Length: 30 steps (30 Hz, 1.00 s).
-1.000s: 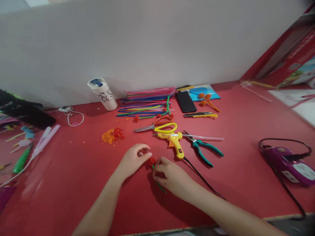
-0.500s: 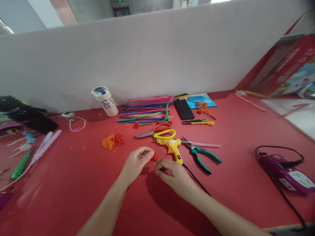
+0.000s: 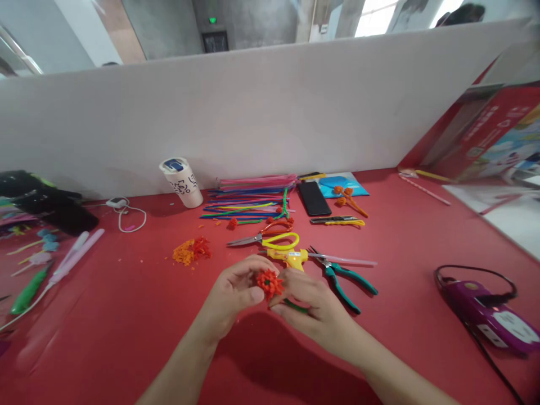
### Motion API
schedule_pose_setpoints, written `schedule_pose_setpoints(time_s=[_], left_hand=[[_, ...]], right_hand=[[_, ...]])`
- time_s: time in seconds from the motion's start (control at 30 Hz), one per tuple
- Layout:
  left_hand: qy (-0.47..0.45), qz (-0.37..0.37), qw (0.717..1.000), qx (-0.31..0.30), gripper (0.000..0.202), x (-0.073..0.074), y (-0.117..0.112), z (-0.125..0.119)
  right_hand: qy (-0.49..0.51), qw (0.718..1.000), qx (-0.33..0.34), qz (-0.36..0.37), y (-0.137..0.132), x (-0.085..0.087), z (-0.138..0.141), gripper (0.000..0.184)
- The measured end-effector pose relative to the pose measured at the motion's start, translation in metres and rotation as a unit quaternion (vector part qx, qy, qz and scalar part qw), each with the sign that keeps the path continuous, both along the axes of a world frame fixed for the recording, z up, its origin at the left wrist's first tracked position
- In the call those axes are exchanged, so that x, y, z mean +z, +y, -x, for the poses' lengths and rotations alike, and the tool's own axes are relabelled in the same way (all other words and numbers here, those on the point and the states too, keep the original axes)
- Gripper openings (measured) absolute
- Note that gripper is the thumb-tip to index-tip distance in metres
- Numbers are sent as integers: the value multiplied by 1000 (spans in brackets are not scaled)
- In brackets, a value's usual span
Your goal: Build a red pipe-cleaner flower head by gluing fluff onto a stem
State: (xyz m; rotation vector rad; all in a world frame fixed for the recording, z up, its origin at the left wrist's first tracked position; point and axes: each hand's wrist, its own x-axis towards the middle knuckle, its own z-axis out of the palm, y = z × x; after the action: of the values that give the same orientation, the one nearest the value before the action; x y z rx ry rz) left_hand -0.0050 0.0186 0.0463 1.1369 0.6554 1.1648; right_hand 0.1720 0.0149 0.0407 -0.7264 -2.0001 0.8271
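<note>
A small red pipe-cleaner flower [image 3: 270, 283] on a green stem is held up between both hands above the red table [image 3: 126, 326]. My left hand [image 3: 236, 292] pinches the flower head from the left, fingers curled. My right hand [image 3: 310, 306] is closed around the green stem just right of the bloom. Right behind my hands lies a yellow glue gun [image 3: 289, 257], partly hidden by them.
Yellow-handled scissors [image 3: 270, 241], teal pliers [image 3: 343, 275], a bundle of coloured pipe cleaners [image 3: 248, 197], a black phone [image 3: 314, 198], a utility knife [image 3: 340, 221], orange and red scraps [image 3: 190, 250], a white cup [image 3: 181, 181], a purple device with cable [image 3: 489, 315], a white partition [image 3: 253, 112] behind.
Both hands have lifted the red flower off the table and turned its head toward me. The camera has tilted upward, showing the room above the partition.
</note>
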Motion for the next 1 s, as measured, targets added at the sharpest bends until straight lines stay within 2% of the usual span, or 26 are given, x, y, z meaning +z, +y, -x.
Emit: schedule_pose_setpoints(time_s=[0.13, 0.27, 0.37, 0.53, 0.67, 0.8, 0.9, 1.0], left_hand=[[20, -46, 998, -24, 26, 1, -3, 3], [26, -22, 998, -52, 29, 4, -9, 4], [10, -5, 999, -47, 31, 5, -12, 2], [-26, 44, 999, 0, 28, 10, -12, -5], [-54, 107, 991, 52, 26, 17, -14, -12], [-67, 142, 980, 119, 25, 17, -15, -16], [-70, 167, 975, 127, 23, 14, -15, -16], [-75, 171, 975, 125, 20, 13, -14, -15]], right_hand=[[10, 1000, -7, 5, 2, -1, -6, 7], [19, 1000, -6, 13, 4, 2, -9, 7], [25, 999, -3, 19, 5, 2, -10, 8], [29, 999, -16, 24, 7, 3, -11, 7], [46, 994, -92, 28, 2, 8, -11, 10], [87, 984, -149, 41, -7, 12, -10, 10], [90, 978, -179, 53, -14, 14, -8, 10], [75, 976, -202, 35, -16, 16, -5, 11]])
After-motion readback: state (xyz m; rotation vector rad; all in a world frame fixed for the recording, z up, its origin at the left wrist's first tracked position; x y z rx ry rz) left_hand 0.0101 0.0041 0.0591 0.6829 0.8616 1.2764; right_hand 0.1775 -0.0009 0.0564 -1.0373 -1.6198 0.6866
